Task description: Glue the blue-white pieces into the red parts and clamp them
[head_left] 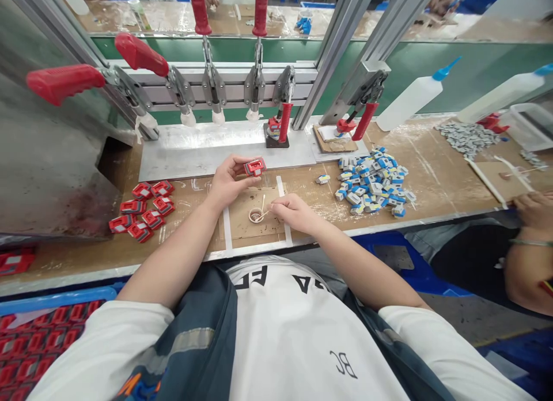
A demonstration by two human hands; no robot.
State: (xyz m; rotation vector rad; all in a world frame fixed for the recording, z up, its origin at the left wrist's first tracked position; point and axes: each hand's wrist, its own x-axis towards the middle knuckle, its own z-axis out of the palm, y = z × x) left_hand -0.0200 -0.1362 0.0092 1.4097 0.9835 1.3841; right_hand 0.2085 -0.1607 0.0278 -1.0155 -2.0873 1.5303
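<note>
Head view: a red part [254,167] is held at the fingertips of the left grip [228,182], clamped between thumb and fingers and raised above the desk [317,199]. Its long axis is turned roughly sideways, the right end slightly higher, with the recessed face shown upward to the camera. It is carried at the right edge of that grip, on the side toward the right hand.

By the right grip [292,212], closed on a thin stick [265,215], the stick is pointed leftward and slightly toward the wearer, its tip in a small cup [250,217] just left of that grip. A second stick [263,201] is leaned in the cup, pointed away from the wearer. Red parts [142,207] are grouped left of the left grip; grey-and-blue pieces [374,182] are heaped right of the right grip.
</note>
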